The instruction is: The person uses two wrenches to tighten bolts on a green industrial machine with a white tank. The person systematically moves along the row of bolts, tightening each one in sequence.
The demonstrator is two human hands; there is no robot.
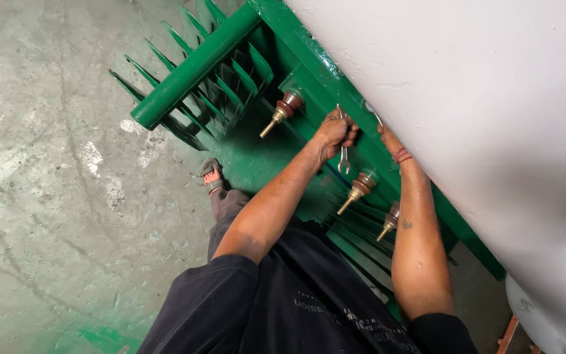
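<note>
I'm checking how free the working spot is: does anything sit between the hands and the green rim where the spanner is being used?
Nothing visible does. The left hand grips the spanner right at the green rim, and the right hand reaches it too, partly hidden under the white lid. The brown terminals stand beside, not between.

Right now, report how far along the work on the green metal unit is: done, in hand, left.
Done: three brown-and-brass terminal studs already stand on the green finned metal unit, which is fully painted. In hand: the left hand grips a silver open-ended spanner at the flange; the right hand reaches in beside it, mostly hidden under the white panel. Left: cannot tell; the fastener itself is hidden.
</note>
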